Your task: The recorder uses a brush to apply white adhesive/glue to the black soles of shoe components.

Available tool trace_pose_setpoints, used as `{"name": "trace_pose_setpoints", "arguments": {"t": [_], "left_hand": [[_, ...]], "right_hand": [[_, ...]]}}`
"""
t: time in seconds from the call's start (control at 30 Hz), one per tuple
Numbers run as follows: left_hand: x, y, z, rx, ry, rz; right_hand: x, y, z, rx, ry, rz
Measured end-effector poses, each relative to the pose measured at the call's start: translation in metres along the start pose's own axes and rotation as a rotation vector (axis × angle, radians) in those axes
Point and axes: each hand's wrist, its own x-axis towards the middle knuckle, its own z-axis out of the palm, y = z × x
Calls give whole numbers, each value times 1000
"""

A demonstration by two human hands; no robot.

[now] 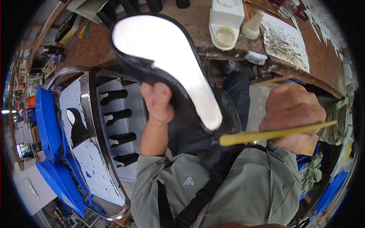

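My left hand (159, 102) is closed around a black boot (131, 60), tilted so that its bright white sole (161, 41) faces up toward me. The thumb shows against the boot's side; the other fingers are hidden behind it. On the right, my right hand (291, 110) is closed on a long yellow stick-like tool (266, 136). The tool's rounded end lies just below the narrow end of the sole, and whether they touch I cannot tell. Motion blurs this hand a little.
A workbench (323, 60) spans the far side, with a cut white plastic container (225, 28), a white funnel-shaped vessel (253, 26) and a stained paper (287, 45). At left, a metal-framed rack (91, 110) carries several black footwear pieces (123, 138) beside blue plastic bins (49, 121).
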Motion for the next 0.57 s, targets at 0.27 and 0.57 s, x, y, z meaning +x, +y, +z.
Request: {"name": "trace_pose_setpoints", "arguments": {"t": [0.27,0.57], "left_hand": [[-10,-21,-3,-137,-212,-205],[44,-80,-14,-628,-7,-349]], "right_hand": [[82,45,-6,-217,-6,198],[-2,86,-18,33,324,929]]}}
